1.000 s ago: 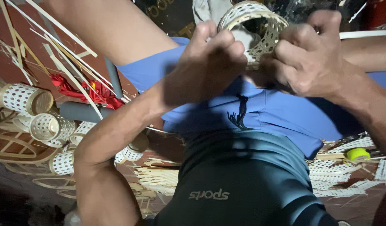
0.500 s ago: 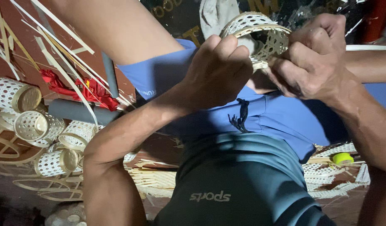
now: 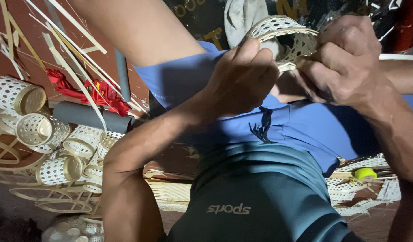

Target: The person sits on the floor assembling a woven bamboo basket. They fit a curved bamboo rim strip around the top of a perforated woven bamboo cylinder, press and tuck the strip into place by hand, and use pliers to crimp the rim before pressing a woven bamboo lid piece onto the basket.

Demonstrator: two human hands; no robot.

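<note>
We hold a small woven basket [image 3: 284, 38] up over our lap, near the top of the view. Our left hand [image 3: 242, 78] is curled tight on its near rim. Our right hand [image 3: 345, 62] wraps its fingers around the right side of the basket, also closed tight. A moment ago the basket sat a bit lower and more to the right; now it has tipped so we see more of its open mouth and holey wall. We think the hands are turning it to work along the rim.

Down on the floor [image 3: 18, 58] at the left lie many finished baskets [image 3: 40, 130], thin bamboo strips [image 3: 67, 40], a red cloth [image 3: 99, 94] and a grey tube [image 3: 87, 116]. At the right edge sits a yellow-green tape roll [image 3: 365, 174].
</note>
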